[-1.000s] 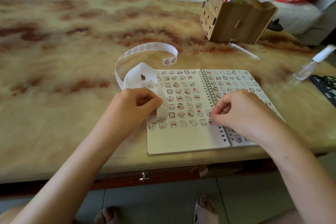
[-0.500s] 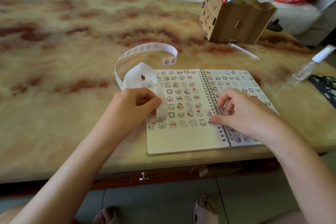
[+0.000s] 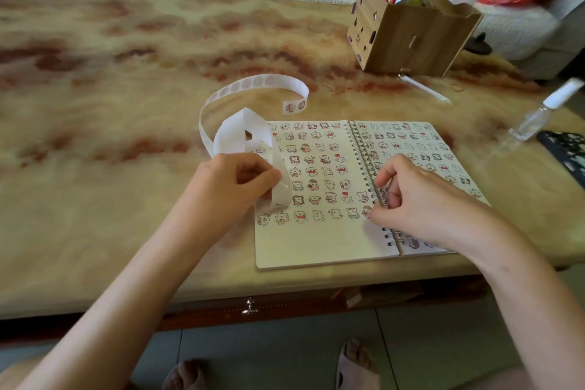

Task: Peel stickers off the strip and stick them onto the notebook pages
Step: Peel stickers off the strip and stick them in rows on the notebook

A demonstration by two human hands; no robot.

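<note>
The strip [image 3: 253, 142] is pinched in the curled left hand [image 3: 234, 187] over the notebook [image 3: 316, 244] left edge, its length coiling toward the table's far edge, while the loosely curled right hand [image 3: 411, 199], apparently empty, presses a fingertip by the spiral binding.

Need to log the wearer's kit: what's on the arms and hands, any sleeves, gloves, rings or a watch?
Nothing worn that I can see. The left hand and right hand are bare, with no gloves, and no rings show on the fingers in view. Both forearms are uncovered to the frame edge: no sleeves, watch, bands or markings.
</note>
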